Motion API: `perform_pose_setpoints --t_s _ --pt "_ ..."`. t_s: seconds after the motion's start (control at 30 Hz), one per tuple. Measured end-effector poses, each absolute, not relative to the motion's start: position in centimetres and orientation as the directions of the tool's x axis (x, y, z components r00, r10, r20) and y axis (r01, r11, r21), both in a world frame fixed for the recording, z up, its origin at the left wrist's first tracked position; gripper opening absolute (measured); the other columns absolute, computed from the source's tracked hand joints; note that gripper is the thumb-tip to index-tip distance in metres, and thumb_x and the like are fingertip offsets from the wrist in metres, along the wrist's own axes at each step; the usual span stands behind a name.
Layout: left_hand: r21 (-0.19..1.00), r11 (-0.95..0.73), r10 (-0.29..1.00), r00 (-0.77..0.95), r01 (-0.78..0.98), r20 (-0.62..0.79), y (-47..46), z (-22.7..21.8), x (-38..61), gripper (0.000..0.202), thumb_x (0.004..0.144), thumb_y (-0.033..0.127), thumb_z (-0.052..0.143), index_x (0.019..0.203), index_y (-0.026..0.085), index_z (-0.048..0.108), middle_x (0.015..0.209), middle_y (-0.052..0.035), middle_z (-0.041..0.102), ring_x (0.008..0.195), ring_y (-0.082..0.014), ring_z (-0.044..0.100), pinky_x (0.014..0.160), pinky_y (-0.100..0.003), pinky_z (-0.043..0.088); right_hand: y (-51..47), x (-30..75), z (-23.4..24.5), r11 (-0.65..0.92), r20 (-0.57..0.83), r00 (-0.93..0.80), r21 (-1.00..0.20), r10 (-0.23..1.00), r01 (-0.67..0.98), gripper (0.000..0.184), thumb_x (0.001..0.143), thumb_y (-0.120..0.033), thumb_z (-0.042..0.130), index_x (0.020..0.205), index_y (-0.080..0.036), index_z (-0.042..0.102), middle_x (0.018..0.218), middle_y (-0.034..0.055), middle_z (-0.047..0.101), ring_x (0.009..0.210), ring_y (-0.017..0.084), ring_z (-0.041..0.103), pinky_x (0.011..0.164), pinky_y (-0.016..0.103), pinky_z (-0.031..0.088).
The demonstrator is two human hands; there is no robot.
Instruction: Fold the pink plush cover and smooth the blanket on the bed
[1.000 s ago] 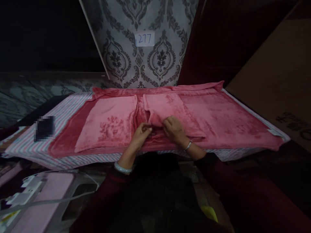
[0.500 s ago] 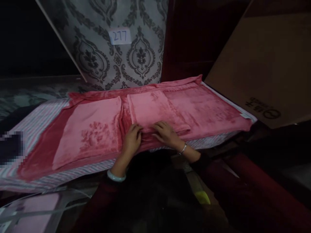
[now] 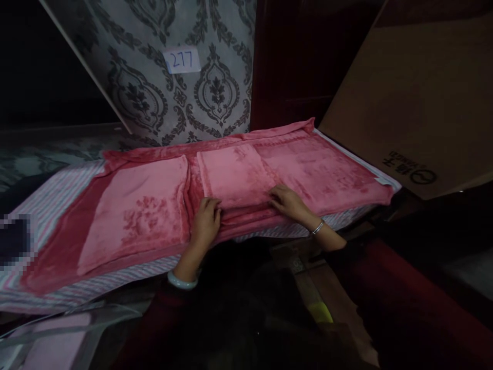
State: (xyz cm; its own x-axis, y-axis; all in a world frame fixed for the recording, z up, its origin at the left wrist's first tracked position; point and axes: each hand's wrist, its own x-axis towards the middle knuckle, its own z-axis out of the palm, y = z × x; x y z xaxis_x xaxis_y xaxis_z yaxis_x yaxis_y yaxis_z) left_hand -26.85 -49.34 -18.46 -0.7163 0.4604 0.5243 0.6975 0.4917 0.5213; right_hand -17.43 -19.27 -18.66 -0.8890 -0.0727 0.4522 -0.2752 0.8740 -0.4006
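A pink plush blanket (image 3: 323, 169) lies lengthwise in front of me, its left part folded into a flat panel with a darker flower print. Its middle part (image 3: 231, 172) is folded over in layers. My left hand (image 3: 207, 221), with a pale bangle on the wrist, pinches the near left corner of that middle fold. At the fold's near right corner, my right hand (image 3: 288, 201) grips the edge between thumb and fingers; a silver bracelet is on that wrist. Between the hands, the stacked layers show along the near edge.
Under the blanket is a striped sheet (image 3: 69, 187). A large cardboard box (image 3: 416, 103) leans at the right. Behind stands a patterned wall (image 3: 146, 97) with a paper label (image 3: 182, 60) reading 277, beside a dark red panel (image 3: 292, 67). A pinkish item (image 3: 57, 339) is at lower left.
My right hand has slid right along the near edge of the middle fold to its corner. That edge now looks straighter. My left hand stays at the left corner.
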Motion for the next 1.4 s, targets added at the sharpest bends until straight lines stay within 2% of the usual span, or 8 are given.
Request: perform_pose_setpoints --t_s 0.13,0.33,0.53,0.67,0.83,1.03,1.13,1.4 --pt "0.509 0.502 0.450 -0.714 0.699 0.537 -49.3 -18.5 -27.2 0.026 0.090 0.010 0.052 0.106 0.019 0.070 0.108 -0.0097 0.069 0.101 -0.0243 0.069 0.096 -0.043 0.058 -18.8 -18.0 -18.1 0.847 0.472 -0.881 -0.451 -0.041 -0.281 0.013 0.087 -0.019 0.061 0.097 -0.020 0.069 0.094 0.0082 0.071 0.089 0.025 0.062 0.083 0.039 0.052" --pt "0.509 0.505 0.421 -0.714 0.697 0.560 -49.2 -18.7 -27.1 0.024 0.092 0.011 0.051 0.107 0.019 0.069 0.107 -0.0093 0.069 0.101 -0.0244 0.068 0.096 -0.043 0.057 -19.1 -17.3 -18.5 0.878 0.552 -0.833 -0.388 -0.020 -0.278 0.015 0.093 -0.023 0.057 0.102 -0.021 0.069 0.100 0.0106 0.069 0.097 0.027 0.062 0.086 0.041 0.051" --pt "0.509 0.509 0.423 -0.717 0.694 0.554 -49.2 -18.7 -27.2 0.024 0.093 0.013 0.051 0.109 0.020 0.068 0.109 -0.0093 0.069 0.102 -0.0240 0.068 0.096 -0.042 0.057 -18.9 -17.9 -18.5 0.844 0.551 -0.834 -0.442 -0.011 -0.304 0.017 0.090 -0.020 0.056 0.103 -0.022 0.065 0.095 0.0063 0.070 0.087 0.023 0.062 0.080 0.037 0.051" --pt "0.504 0.511 0.417 -0.714 0.696 0.563 -49.0 -18.6 -27.1 0.026 0.093 0.011 0.049 0.109 0.020 0.067 0.112 -0.0096 0.068 0.103 -0.0237 0.067 0.096 -0.042 0.057 -19.3 -18.1 -17.9 0.937 0.617 -0.787 -0.273 -0.003 -0.218 0.018 0.093 -0.016 0.051 0.103 -0.021 0.065 0.100 0.0105 0.068 0.096 0.027 0.059 0.087 0.041 0.049" --pt "0.488 0.528 0.470 -0.718 0.695 0.514 -49.0 -18.7 -26.6 0.030 0.090 0.006 0.047 0.105 0.021 0.067 0.113 -0.0094 0.065 0.100 -0.0228 0.066 0.094 -0.040 0.057 -19.4 -16.8 -19.7 0.985 0.523 -0.847 -0.075 -0.094 -0.155 0.025 0.091 -0.006 0.047 0.099 -0.021 0.066 0.096 0.0110 0.065 0.094 0.028 0.055 0.085 0.041 0.046" --pt "0.490 0.514 0.523 -0.710 0.704 0.472 -49.6 -19.6 -26.0 0.030 0.087 0.002 0.046 0.100 0.021 0.066 0.112 -0.0087 0.064 0.101 -0.0217 0.065 0.095 -0.039 0.057 -18.0 -15.4 -21.6 0.974 0.536 -0.843 -0.212 0.049 -0.078 0.023 0.091 -0.013 0.055 0.109 -0.019 0.067 0.105 0.0126 0.065 0.102 0.030 0.058 0.089 0.044 0.050" --pt "0.517 0.475 0.500 -0.702 0.712 0.507 -49.9 -20.0 -26.1 0.031 0.086 0.001 0.047 0.101 0.021 0.065 0.116 -0.0082 0.063 0.108 -0.0210 0.064 0.100 -0.039 0.056 -17.6 -15.0 -21.8 0.948 0.566 -0.824 -0.278 0.032 -0.154 0.019 0.096 -0.023 0.058 0.110 -0.019 0.070 0.105 0.0123 0.068 0.100 0.029 0.061 0.089 0.045 0.053" --pt "0.521 0.495 0.520 -0.717 0.695 0.464 -50.1 -20.1 -26.3 0.034 0.085 0.000 0.047 0.105 0.018 0.068 0.117 -0.0100 0.063 0.112 -0.0223 0.064 0.103 -0.042 0.056 -18.5 -13.4 -22.5 0.964 0.645 -0.764 -0.217 0.021 -0.157 0.030 0.099 -0.019 0.049 0.114 -0.023 0.075 0.107 0.0109 0.072 0.100 0.028 0.064 0.090 0.048 0.055"
